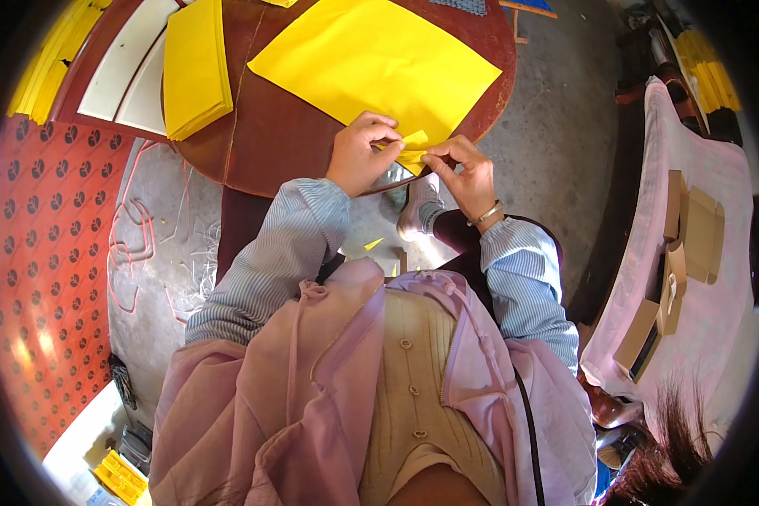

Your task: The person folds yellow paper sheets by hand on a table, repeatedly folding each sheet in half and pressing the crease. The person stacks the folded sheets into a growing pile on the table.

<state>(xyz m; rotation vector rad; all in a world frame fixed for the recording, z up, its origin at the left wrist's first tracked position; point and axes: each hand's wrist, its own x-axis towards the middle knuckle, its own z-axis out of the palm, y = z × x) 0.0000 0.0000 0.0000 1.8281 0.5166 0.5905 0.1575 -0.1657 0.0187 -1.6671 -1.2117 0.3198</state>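
A large yellow paper sheet (379,59) lies on a round dark-red table (278,143). Its near corner is folded over at the table's edge. My left hand (361,152) and my right hand (464,173) both pinch that folded corner (411,150) between thumb and fingers, one on each side. A bracelet sits on my right wrist.
A stack of yellow sheets (194,67) lies on the table's left part beside white panels (131,72). A red patterned sheet (42,270) covers the floor at left. At right a pink-covered surface (708,312) bears brown cardboard pieces (691,236). Concrete floor lies below.
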